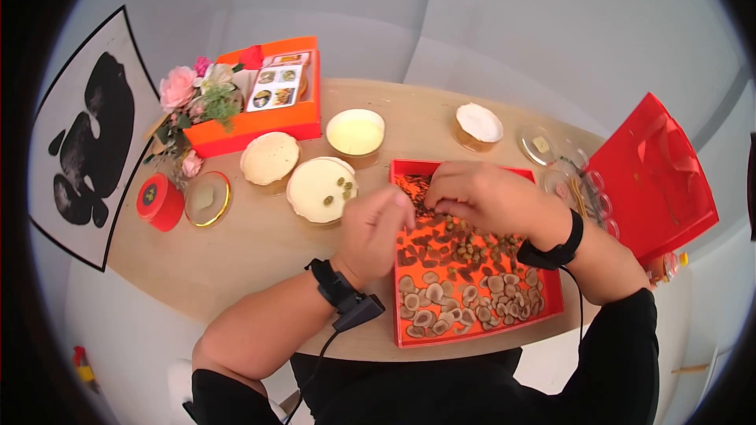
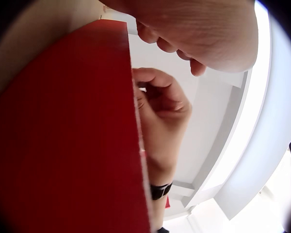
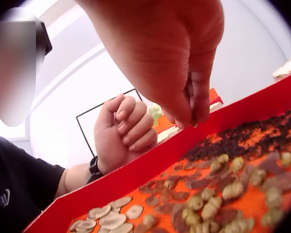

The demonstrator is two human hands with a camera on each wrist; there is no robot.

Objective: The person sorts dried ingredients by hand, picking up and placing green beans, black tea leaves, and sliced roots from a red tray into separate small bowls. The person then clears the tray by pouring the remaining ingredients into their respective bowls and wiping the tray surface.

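Note:
My left hand [image 1: 372, 232] is over the left wall of the red tray [image 1: 398, 291]. Its fingers curl into a loose fist in the right wrist view, and nothing shows in it. Above the dark flakes [image 1: 411, 189] at the tray's back left, my right hand [image 1: 488, 197] pinches a small greenish-yellow piece [image 3: 194, 123] between thumb and fingers. Knobbly greenish pieces [image 3: 211, 206] and flat reddish-brown pieces [image 1: 417, 252] lie in the middle of the tray. Pale brown oval slices [image 1: 472, 307] cover its near part.
Left of the tray, a pale-topped round tub [image 1: 311, 181] carries several greenish pieces. Other tubs hold cream [image 1: 272, 159], yellow [image 1: 355, 132] and white [image 1: 478, 120] contents. Behind stands an orange box [image 1: 260, 122] with flowers [image 1: 193, 86]. A red lid [image 1: 661, 181] leans at right beside glass dishes [image 1: 539, 145].

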